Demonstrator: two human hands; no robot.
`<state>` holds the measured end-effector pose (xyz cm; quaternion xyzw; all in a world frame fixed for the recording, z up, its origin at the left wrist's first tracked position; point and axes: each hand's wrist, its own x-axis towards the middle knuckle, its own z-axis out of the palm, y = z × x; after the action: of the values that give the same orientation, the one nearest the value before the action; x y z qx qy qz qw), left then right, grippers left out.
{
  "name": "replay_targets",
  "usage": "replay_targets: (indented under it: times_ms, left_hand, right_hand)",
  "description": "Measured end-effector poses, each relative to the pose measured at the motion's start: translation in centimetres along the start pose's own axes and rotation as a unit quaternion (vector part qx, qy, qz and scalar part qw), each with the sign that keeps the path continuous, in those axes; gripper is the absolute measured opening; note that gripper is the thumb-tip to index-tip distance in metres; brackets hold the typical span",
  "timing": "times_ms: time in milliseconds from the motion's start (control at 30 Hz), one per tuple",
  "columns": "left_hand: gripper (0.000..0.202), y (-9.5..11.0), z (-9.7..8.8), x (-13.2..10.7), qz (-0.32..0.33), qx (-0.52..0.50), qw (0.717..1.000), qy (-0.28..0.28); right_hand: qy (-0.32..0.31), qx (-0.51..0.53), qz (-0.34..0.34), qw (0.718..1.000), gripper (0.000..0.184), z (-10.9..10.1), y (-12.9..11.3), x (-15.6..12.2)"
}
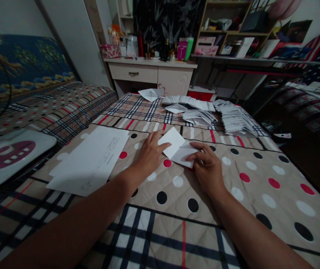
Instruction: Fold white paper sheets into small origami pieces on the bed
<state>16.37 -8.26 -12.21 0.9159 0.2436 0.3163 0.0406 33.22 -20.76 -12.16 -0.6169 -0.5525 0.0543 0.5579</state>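
A small piece of folded white paper (174,144) lies low over the patterned bedspread, creased down its middle with two panels at an angle. My left hand (152,151) grips its left edge, thumb on top and fingers behind. On the other side, my right hand (207,164) pinches the right panel between thumb and fingers. To the left of my left forearm rests a stack of white sheets (98,157) with some printed or written lines on the top one.
Beyond my hands lie several folded-paper bundles, among them a long row (235,117) and a smaller pile (199,117). One loose folded paper (150,94) sits near the bed's far edge. A dresser (134,71) stands behind; a white plastic item (14,157) is at left.
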Motion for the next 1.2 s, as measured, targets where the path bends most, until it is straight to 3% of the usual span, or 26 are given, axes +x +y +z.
replay_targets:
  times_ms: [167, 433, 633, 767, 867, 1000, 1200]
  left_hand:
    - [0.041, -0.5, -0.5, 0.2, 0.042, -0.012, 0.999, 0.022]
    - [0.025, -0.3, -1.3, 0.1, 0.171, 0.007, 0.985, -0.021]
    - [0.019, 0.5, -1.4, 0.1, 0.226, 0.044, 0.971, -0.063]
    - [0.021, 0.7, -1.3, -0.1, 0.240, 0.034, 0.964, -0.106]
    - [0.030, 0.5, -1.3, -0.3, 0.245, -0.001, 0.960, -0.133]
    - [0.027, 0.4, -1.3, -0.6, 0.240, -0.055, 0.959, -0.143]
    - [0.020, 1.6, -1.1, -0.9, 0.211, 0.001, 0.966, -0.150]
  right_hand:
    - [-0.034, 0.037, -0.007, 0.999, 0.034, -0.3, 0.4, 0.2]
    - [0.001, -0.062, 0.071, 0.996, 0.040, -1.3, 2.8, 0.9]
    - [0.031, -0.189, -0.041, 0.981, 0.032, -1.5, 0.9, 0.6]
    - [0.006, -0.216, -0.041, 0.976, 0.019, -1.2, 0.0, 0.1]
    - [-0.002, -0.237, 0.004, 0.971, 0.019, -1.2, 0.4, 0.0]
    - [-0.004, -0.293, 0.005, 0.956, 0.014, -1.4, 1.0, 0.3]
    - [-0.043, -0.146, 0.072, 0.986, 0.010, -1.1, 0.0, -0.2]
